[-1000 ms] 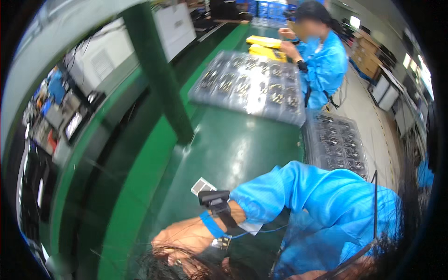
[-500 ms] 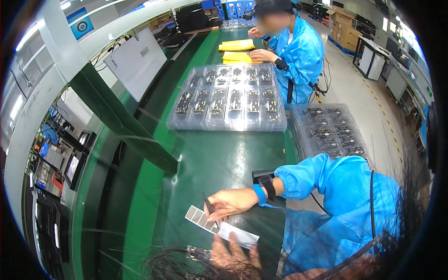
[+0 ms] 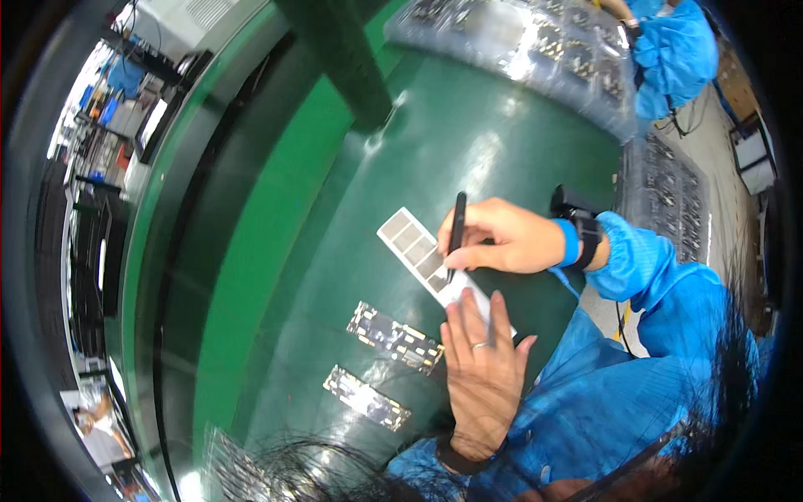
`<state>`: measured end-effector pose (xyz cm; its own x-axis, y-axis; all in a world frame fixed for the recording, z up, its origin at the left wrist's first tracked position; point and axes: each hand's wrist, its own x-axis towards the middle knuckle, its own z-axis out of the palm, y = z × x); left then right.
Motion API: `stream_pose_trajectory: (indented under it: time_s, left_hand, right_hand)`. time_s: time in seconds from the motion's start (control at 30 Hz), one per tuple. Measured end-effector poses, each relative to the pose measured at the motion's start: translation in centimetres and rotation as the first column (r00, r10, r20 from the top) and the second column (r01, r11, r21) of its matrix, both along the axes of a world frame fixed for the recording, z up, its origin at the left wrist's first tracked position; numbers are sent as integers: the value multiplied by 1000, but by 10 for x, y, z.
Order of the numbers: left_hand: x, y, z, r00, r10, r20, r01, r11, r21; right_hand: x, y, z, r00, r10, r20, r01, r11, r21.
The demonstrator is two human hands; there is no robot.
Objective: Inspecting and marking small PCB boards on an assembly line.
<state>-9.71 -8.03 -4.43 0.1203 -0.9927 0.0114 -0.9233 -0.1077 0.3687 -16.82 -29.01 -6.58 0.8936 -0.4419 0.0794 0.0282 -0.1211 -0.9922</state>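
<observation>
My right hand (image 3: 510, 238) pinches a thin black stylus-like tool (image 3: 456, 227), its tip down on a white strip (image 3: 411, 244) that carries a row of grey squares. My left hand (image 3: 481, 372), with a ring on one finger, lies flat on the near end of that strip and holds it against the dark green tabletop (image 3: 502, 159). Both arms wear blue sleeves; a black wrist strap (image 3: 581, 219) sits on the right wrist. Two narrow circuit-board strips (image 3: 395, 336) (image 3: 366, 398) lie left of my left hand.
Clear plastic trays of small parts (image 3: 519, 42) fill the far side of the table, and another tray (image 3: 673, 213) lies to the right. A green post (image 3: 339, 58) stands at the table's far left. A co-worker in blue (image 3: 673, 46) works at top right. Dark hair hangs at the bottom edge.
The view has tilted down and closer. My right hand now holds the black tool upright on the strip, and my left hand has come fully into view, flat on the strip's near end.
</observation>
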Motion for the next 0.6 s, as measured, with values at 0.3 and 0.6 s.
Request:
stream_pose_trajectory:
  time_s: [0.3, 0.6]
  left_hand:
    - [8, 7, -1, 997, 75, -21, -76, 997, -29]
    - [11, 8, -5, 997, 68, -26, -68, 998, 6]
  right_hand:
    - [43, -19, 17, 944, 257, -206, -266, 964, -18]
    - [61, -20, 35, 901, 318, -295, -321, 946, 41]
